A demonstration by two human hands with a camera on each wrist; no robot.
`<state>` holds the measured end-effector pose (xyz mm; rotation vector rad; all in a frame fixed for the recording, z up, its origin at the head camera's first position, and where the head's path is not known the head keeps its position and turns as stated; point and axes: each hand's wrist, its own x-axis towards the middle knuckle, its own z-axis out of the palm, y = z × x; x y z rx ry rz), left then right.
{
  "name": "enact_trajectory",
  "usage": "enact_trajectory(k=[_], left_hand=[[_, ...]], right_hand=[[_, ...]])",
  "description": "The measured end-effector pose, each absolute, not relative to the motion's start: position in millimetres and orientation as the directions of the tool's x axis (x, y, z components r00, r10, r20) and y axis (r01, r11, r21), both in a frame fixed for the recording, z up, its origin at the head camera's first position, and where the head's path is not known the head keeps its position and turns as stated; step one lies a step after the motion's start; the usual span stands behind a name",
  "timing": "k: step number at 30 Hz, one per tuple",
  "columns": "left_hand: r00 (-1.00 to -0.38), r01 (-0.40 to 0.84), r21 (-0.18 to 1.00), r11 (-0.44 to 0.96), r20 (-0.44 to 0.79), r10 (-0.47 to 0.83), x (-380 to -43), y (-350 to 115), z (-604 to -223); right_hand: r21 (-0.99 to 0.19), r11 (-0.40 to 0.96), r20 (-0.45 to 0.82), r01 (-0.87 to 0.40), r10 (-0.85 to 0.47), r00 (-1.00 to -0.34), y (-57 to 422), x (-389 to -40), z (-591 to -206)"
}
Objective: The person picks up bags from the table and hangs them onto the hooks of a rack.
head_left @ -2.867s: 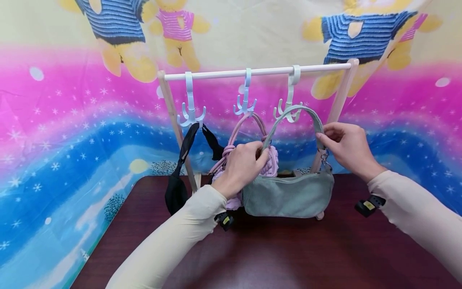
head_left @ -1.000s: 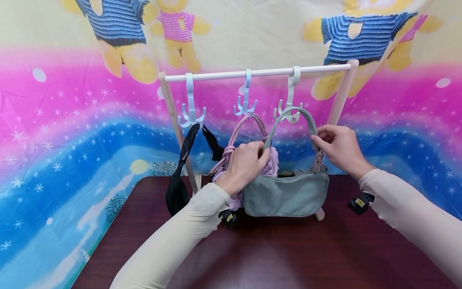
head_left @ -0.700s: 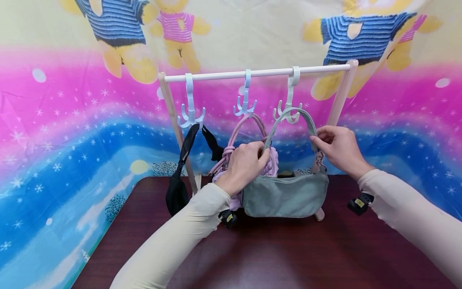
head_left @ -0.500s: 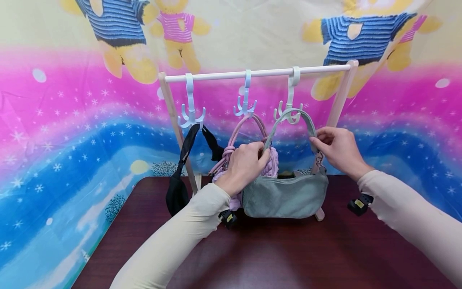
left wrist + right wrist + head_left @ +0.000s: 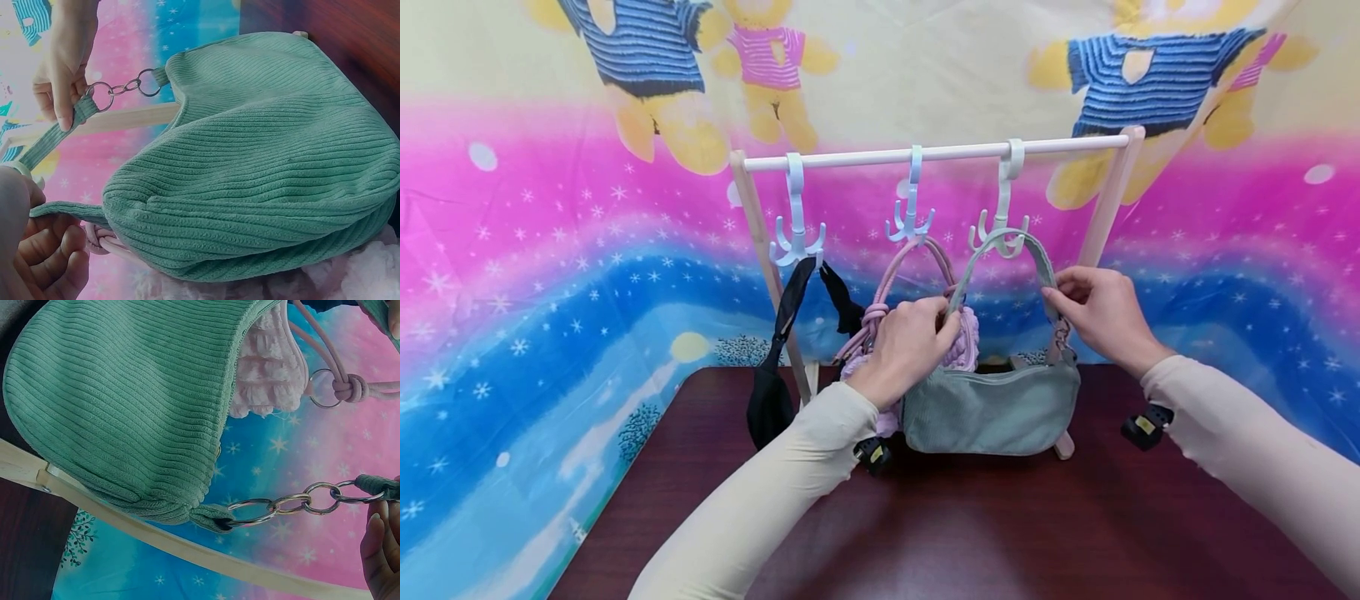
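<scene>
A green corduroy handbag (image 5: 992, 412) hangs upright in front of the rack, its strap (image 5: 973, 260) arching up across the right hook. My left hand (image 5: 906, 342) pinches the strap's left side low down. On the other side my right hand (image 5: 1101, 312) pinches it just above the metal ring chain (image 5: 306, 499). The strap's top overlaps the lower prongs of the pale green hook (image 5: 1002, 212). In the left wrist view the bag's ribbed body (image 5: 262, 150) fills the middle. Partly hidden behind the bag and my left hand is a fluffy pink bag (image 5: 966, 337).
A wooden rack with a white rail (image 5: 850, 157) stands on the dark red table (image 5: 970, 525). The pink bag's cord handle hangs from the middle blue hook (image 5: 911, 208). A black bag (image 5: 769, 404) hangs from the left hook (image 5: 796, 225). Behind is a printed cloth backdrop (image 5: 587, 333).
Over the last seconds my right hand has moved slightly left and down with the strap. The strap's top has sunk a little against the hook. My left hand keeps its grip nearly in place.
</scene>
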<state>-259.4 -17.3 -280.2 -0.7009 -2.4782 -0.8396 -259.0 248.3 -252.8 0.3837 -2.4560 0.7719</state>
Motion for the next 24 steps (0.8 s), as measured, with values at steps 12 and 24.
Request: enact_trajectory(k=[12, 24], left_hand=[[-0.778, 0.579, 0.424, 0.697, 0.544, 0.316, -260.2, -18.6, -287.1], [-0.777, 0.587, 0.437, 0.682, 0.542, 0.321, -259.3, -19.8, -291.1]], right_hand=[[-0.425, 0.799, 0.576, -0.426, -0.124, -0.808, 250.1, -259.2, -258.1], [-0.426, 0.799, 0.573, -0.423, -0.124, -0.81, 249.4, -259.2, -263.8]])
